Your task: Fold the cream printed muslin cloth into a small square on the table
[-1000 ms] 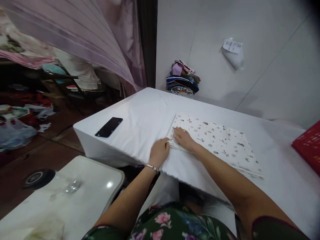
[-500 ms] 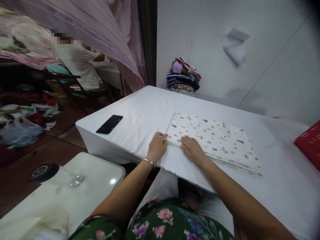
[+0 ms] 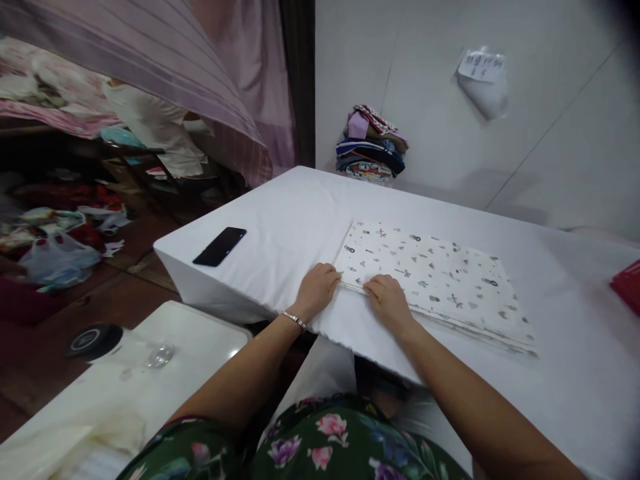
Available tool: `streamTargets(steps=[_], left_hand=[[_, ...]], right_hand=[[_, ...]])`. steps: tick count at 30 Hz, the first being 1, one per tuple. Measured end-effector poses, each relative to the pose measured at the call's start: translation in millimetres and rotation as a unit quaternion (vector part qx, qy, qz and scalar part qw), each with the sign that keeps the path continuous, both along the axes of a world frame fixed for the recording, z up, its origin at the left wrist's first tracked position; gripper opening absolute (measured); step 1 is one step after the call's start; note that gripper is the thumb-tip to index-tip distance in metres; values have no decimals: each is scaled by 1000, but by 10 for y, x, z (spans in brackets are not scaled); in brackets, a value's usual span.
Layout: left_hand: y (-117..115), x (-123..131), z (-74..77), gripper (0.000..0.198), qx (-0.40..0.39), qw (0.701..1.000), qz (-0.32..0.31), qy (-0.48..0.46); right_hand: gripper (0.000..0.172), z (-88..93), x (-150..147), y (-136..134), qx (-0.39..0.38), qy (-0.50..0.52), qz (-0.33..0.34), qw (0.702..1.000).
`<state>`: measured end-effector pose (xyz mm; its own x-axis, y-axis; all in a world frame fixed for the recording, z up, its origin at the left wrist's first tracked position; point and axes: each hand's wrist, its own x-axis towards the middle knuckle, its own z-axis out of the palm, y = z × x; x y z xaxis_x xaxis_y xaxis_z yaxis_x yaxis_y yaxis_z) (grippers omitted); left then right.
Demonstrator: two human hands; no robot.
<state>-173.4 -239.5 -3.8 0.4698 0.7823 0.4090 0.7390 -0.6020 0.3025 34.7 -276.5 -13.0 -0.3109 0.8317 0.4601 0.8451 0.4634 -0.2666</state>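
Note:
A folded piece of white printed fabric [image 3: 440,273], with small grey and brown motifs, lies flat in layers on the white-covered table [image 3: 280,213]. My left hand [image 3: 319,288] pinches its near left corner, the fingers closed on the edge. Along the same near edge, a little to the right, my right hand [image 3: 387,297] has its fingers curled and gripping the fabric's border. A bracelet [image 3: 294,319] circles my left wrist.
A black phone [image 3: 220,246] lies at the table's left. A pile of folded clothes [image 3: 373,147] stands by the wall; something red [image 3: 627,287] sits at the right edge. A white side table [image 3: 195,340] is at lower left. Behind a pink curtain [image 3: 235,87], a person [image 3: 150,123] sits.
My right hand's fingers, flatter on the fabric before, are now curled at its edge. My left hand stays at the corner. The view has shifted slightly, and the curtain has swung.

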Motion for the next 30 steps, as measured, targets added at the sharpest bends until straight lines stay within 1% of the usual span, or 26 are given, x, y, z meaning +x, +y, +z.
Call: streamTargets(steps=[4,8,13,17,22,25,30], left_hand=[[14,-34,-4,22,9,1000,-16,4],[51,-42,34,22,15,998,-32,45],[53,-41,55,26,6,999,-25,39],[37,-54,52,21,20,998,-37,52],[56,-21,107,18,29,995,-54,84],[72,13,129,21,31,992,-58,104],[73,17,72,22,78,986,-54,135]], right_hand=[[21,-27,-3,-2,18,10,9,1000],[19,-31,-7,-7,23,-2,20,1000],[19,-22,-12,-18,14,-28,30,999],[18,-14,-19,-29,13,-26,26,999],[20,14,-24,-39,6,-17,20,1000],[21,30,-24,-40,4,-20,16,1000],[23,16,-22,-32,8,-41,4,999]])
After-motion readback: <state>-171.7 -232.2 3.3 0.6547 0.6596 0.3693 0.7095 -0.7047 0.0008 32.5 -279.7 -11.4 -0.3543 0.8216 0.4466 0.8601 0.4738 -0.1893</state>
